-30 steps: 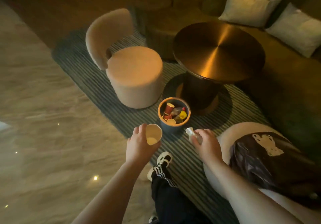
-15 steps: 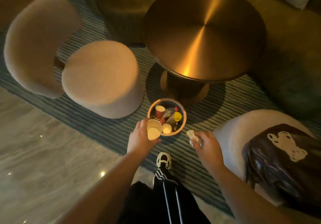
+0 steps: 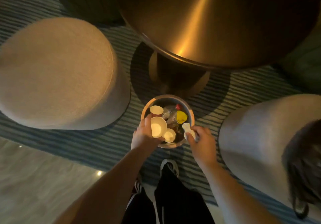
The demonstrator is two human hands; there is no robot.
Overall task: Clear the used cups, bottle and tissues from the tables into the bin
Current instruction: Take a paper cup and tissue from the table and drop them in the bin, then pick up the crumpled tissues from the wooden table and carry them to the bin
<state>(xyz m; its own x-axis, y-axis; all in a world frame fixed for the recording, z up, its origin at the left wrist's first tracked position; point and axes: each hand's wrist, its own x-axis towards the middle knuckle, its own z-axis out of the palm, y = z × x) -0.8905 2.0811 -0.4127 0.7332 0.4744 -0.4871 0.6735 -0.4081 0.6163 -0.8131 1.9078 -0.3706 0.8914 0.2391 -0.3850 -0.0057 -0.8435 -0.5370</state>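
Dim warm light falls on a striped rug [image 3: 107, 142] seen from the head camera, with a round metal table [image 3: 217, 18] at the top and a pale stool [image 3: 57, 74] at the left. A second stool [image 3: 257, 137] at the right carries a dark bag [image 3: 305, 163] on its right side. The bin [image 3: 190, 112] stands on the rug just in front of the table's base. Inside it lie a red cup [image 3: 156, 110], a small pale cup [image 3: 168, 135], a clear bottle [image 3: 169, 113] and something yellow [image 3: 181, 117]. The left hand [image 3: 144, 135] grips a paper cup [image 3: 157, 126] over the bin's near left rim, fingers curled round it. The right hand [image 3: 201, 140] pinches a crumpled tissue [image 3: 188, 130] over the near right rim.
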